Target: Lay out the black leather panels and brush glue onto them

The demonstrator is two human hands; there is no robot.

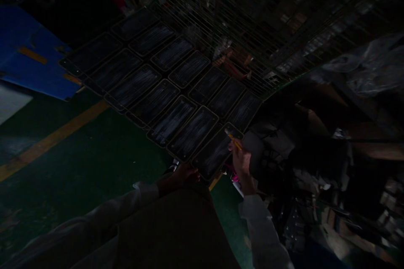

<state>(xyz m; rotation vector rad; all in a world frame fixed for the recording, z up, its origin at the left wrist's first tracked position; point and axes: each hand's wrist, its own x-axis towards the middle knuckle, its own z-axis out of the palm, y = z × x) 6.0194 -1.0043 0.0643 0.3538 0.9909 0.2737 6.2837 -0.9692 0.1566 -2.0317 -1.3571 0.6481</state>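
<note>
A dark sheet of several rectangular panels with pale outlines lies tilted across the middle of the dim view. My right hand is closed round a thin yellow-handled tool, its tip touching the nearest panel at its right corner. My left hand rests at the near edge of that same panel; its fingers curl against the edge, and whether they grip it is too dark to see. Both my sleeves are pale.
A wire grid rack rises behind the panels. The green floor carries a yellow stripe on the left, and a blue board lies far left. Dark cluttered machinery fills the right side.
</note>
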